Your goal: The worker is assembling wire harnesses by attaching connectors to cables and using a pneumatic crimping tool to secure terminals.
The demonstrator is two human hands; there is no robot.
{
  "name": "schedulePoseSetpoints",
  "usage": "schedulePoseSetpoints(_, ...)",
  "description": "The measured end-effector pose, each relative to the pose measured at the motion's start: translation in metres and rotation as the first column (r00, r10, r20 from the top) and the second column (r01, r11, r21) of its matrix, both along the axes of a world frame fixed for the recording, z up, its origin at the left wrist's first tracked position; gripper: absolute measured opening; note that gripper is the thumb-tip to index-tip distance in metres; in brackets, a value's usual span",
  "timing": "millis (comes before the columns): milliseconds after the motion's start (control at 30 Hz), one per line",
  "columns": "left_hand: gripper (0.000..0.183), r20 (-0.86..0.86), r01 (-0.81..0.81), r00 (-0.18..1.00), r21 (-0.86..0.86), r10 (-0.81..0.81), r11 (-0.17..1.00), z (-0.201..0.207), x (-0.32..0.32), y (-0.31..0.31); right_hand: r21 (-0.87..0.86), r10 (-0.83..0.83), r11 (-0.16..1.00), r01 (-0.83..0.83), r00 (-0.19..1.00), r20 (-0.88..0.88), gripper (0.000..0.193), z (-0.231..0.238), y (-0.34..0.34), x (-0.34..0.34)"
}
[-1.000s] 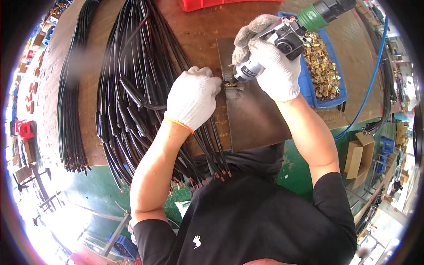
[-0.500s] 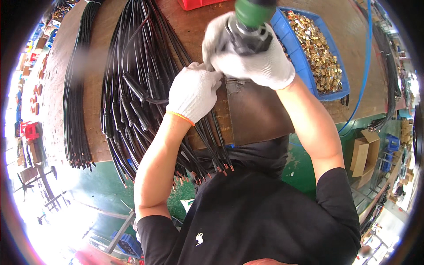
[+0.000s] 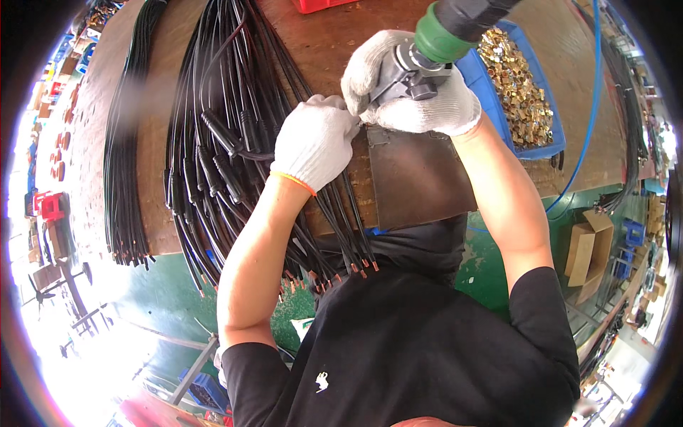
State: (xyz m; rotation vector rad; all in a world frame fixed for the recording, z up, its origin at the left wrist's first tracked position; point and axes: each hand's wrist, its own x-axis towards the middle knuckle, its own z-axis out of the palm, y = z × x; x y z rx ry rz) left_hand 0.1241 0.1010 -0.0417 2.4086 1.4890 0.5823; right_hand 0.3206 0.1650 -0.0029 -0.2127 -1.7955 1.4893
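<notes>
My right hand (image 3: 442,108), in a white knit glove, is wrapped round the metal head of a power tool with a green collar (image 3: 437,37) and dark body. The tool slants up to the right and leaves the frame at the top. Touching its lower end is my left hand (image 3: 315,145), gloved too, fingers closed. A black cable (image 3: 255,155) with a thick moulded sleeve runs from the left under this hand, which seems to grip it; the pinched end is hidden. Beneath the left wrist lies a bundle of black cables (image 3: 213,92), bare copper ends hanging over the table edge.
A blue bin (image 3: 548,151) of small brass-coloured metal pieces stands on the right of the brown table (image 3: 327,35). Another cable bundle (image 3: 128,164) lies far left. A dark plate (image 3: 420,178) lies before me. A blue hose (image 3: 589,135) hangs down the right side.
The tool and my right hand have shifted slightly right, and the tool now leans more to the right. My left hand has stayed nearly in place, still closed.
</notes>
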Motion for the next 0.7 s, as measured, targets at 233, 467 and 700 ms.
schedulePoseSetpoints(233,0.010,-0.033,-0.009,0.999,0.017,0.009,1.000,0.002,0.001,-0.002,-0.086,-0.136,0.986,0.143,0.988,0.076,0.036,0.007,-0.003,-0.012)
schedulePoseSetpoints(467,0.011,-0.001,0.033,0.999,0.123,-0.034,0.992,-0.006,-0.002,0.000,0.007,-0.397,0.917,0.398,0.914,0.083,0.029,0.004,-0.019,-0.017)
schedulePoseSetpoints(700,0.012,0.004,0.012,1.000,0.139,-0.012,0.990,-0.012,-0.001,0.001,0.236,-0.540,0.833,0.500,0.828,0.151,0.027,0.001,-0.027,-0.023)
